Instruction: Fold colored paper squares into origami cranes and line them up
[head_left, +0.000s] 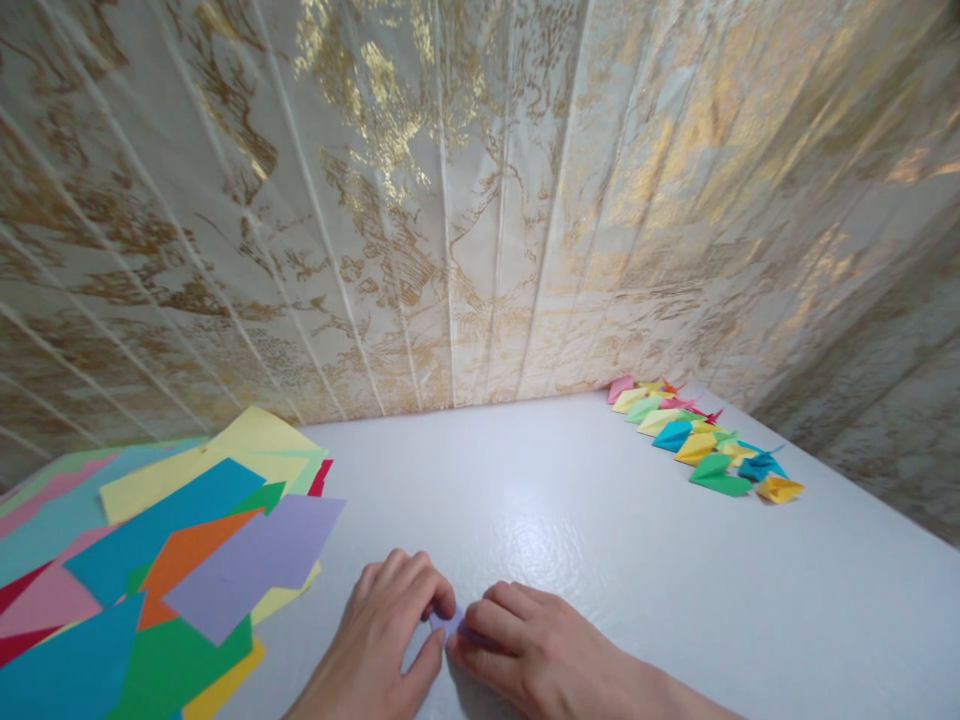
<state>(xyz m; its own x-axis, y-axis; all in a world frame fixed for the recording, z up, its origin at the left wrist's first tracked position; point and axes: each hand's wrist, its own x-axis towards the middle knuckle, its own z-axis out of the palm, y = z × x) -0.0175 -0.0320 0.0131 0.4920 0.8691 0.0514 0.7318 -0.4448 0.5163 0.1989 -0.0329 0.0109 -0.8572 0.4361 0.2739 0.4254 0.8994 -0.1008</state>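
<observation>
A small piece of purple paper point(448, 624) lies between my two hands near the table's front edge. My left hand point(390, 630) pinches its left end between thumb and curled forefinger. Over its right part, my right hand point(529, 640) has its fingers closed together on the paper. Most of the sheet is hidden under my fingers, so its folded shape cannot be made out.
Loose coloured paper sheets overlap at the left, with a purple sheet point(259, 565) on top. Folded paper figures, among them a green one point(718, 476) and a yellow one point(780, 489), stand in rows at the back right. A gold-patterned curtain point(450, 220) hangs behind the white table point(480, 480).
</observation>
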